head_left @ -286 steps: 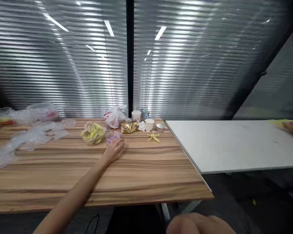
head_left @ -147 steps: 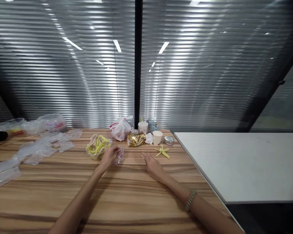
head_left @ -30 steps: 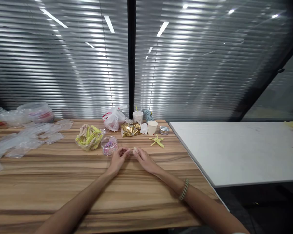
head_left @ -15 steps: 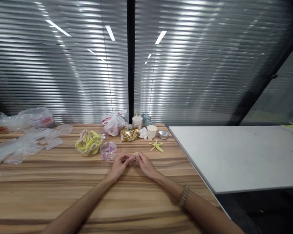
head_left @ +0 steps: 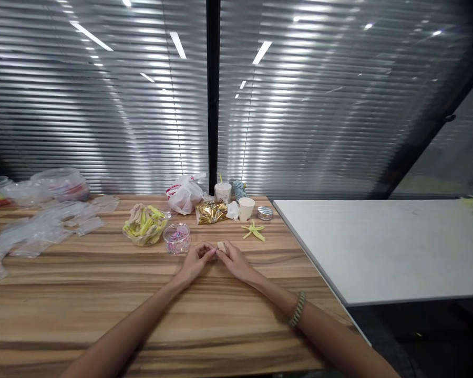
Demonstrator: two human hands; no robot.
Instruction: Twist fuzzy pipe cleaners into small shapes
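Just right of the clear tub (head_left: 177,251), the right hand (head_left: 238,265) pinches a beige piece (head_left: 221,245), presumably for steadiness; the left hand's (head_left: 195,264) grasp is indeterminable.

Nothing is legible; the red print (head_left: 175,190) on the white bag (head_left: 187,200) is unclear.

A small pale piece (head_left: 221,247) is held between both hands (head_left: 216,254) above the counter (head_left: 150,299), well apart from its right edge.
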